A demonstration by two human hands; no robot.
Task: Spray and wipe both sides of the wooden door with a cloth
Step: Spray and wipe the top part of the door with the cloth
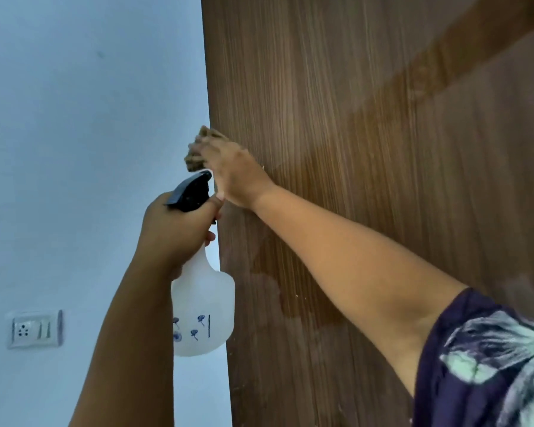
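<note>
1. The right hand is pressing the cloth against the door edge; its blurred fingers' grip is unclear.
2. Just below it, the left hand is gripping the spray bottle.
3. Firm, overlapping strokes probably clean best.

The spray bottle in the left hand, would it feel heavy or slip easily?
Probably light: the spray bottle is thin translucent plastic, with no liquid level I can make out. Slipping seems unlikely, since the left hand wraps its narrow neck under the black trigger head.
</note>
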